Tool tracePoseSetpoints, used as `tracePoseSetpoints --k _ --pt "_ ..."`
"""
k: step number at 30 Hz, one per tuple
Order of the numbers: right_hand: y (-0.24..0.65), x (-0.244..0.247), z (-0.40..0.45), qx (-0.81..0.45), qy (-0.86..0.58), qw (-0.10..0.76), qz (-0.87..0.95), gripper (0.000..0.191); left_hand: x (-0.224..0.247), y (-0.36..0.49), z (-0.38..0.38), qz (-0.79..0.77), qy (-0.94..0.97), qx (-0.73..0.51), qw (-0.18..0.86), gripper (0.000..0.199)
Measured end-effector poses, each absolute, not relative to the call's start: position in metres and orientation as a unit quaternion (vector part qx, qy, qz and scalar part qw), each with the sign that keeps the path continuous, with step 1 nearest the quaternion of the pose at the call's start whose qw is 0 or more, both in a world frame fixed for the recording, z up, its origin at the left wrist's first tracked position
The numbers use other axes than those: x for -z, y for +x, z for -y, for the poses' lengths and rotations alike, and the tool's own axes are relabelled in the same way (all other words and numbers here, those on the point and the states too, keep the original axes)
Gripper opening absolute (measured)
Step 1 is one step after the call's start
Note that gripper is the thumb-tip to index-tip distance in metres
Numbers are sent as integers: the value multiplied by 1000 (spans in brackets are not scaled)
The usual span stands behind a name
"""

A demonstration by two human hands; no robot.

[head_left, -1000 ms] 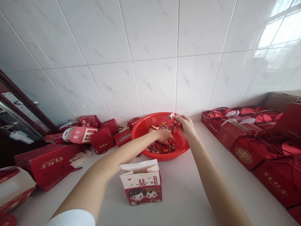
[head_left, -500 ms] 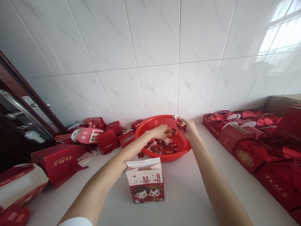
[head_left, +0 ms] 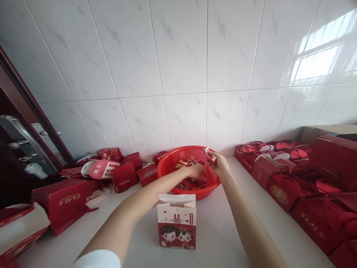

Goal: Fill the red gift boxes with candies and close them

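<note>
A red plastic basket (head_left: 167, 163) with wrapped candies (head_left: 192, 183) inside stands against the tiled wall. My left hand (head_left: 198, 173) reaches down into it among the candies; its fingertips are hard to make out. At the basket's right rim my right hand (head_left: 220, 163) is closed around red and silver wrapped candies (head_left: 210, 158). In front of the basket an open-topped paper box (head_left: 177, 230) stands upright, white above and red below, with two cartoon figures on its front. Neither hand touches this box.
Red gift boxes (head_left: 125, 178) lie in a loose group on the left, beside a dark door with a metal handle (head_left: 19, 130). Rows of red boxes with handles (head_left: 281, 190) fill the right side.
My left hand has moved lower and to the right within the basket. My right hand still holds wrapped candies at the rim. The camera view has shifted slightly.
</note>
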State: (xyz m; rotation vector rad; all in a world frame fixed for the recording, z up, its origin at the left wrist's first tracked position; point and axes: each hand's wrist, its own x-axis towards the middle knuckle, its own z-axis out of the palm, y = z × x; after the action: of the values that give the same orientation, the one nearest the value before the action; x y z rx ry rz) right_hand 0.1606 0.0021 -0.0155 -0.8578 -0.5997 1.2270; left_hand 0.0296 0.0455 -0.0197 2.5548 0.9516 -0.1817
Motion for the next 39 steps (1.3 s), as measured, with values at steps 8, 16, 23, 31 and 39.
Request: tracePoseSetpoints --k 8,16,23,31,39 --pt "160 15 2 -542 -381 696 277 15 26 32 -52 -354 895 123 242 6" --pt "159 16 -1 -545 -365 703 276 17 15 15 -48 -373 895 33 242 4" --pt "163 6 7 -582 -334 678 300 16 -6 -23 -23 -399 855 -206 259 19" --pt "144 -28 42 -630 -308 628 339 13 -40 -81 42 -357 670 -460 460 54" --pt "140 -63 108 -579 -320 492 566 25 -55 -103 104 -351 736 -426 392 41"
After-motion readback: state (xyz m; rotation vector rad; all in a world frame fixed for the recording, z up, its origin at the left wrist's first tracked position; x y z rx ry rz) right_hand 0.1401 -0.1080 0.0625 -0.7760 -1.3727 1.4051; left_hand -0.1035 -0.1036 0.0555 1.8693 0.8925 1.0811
